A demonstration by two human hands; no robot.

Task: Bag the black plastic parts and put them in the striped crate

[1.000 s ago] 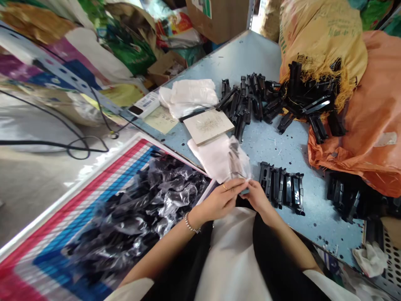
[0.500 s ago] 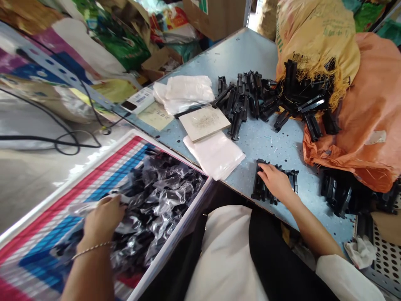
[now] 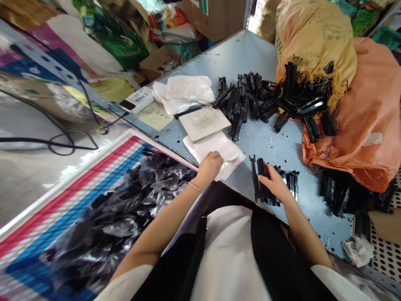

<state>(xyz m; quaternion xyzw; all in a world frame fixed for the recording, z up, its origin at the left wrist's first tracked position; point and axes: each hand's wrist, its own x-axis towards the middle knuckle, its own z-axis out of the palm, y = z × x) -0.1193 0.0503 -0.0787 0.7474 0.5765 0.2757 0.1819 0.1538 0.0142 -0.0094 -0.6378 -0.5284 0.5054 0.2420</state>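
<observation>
My left hand (image 3: 210, 164) rests on a stack of clear plastic bags (image 3: 219, 152) near the front edge of the blue table (image 3: 250, 62), fingers curled as if pinching the top bag. My right hand (image 3: 272, 182) is closed round a long black plastic part (image 3: 259, 177), tilted up out of a short row of the same black parts (image 3: 288, 184). On my left, a striped woven sack (image 3: 62, 200) holds several bagged black parts (image 3: 131, 209).
A loose heap of black parts (image 3: 250, 100) spills from a yellow sack (image 3: 310, 37) and an orange sack (image 3: 372, 108) at the back right. A flat grey board (image 3: 205, 122), more bags (image 3: 188, 92) and a label (image 3: 138, 98) lie behind. More black parts (image 3: 341, 192) sit at right.
My left hand has come back from the striped sack, where it let a bagged part go, to the bag stack. My right hand has closed on one black part and tipped it up.
</observation>
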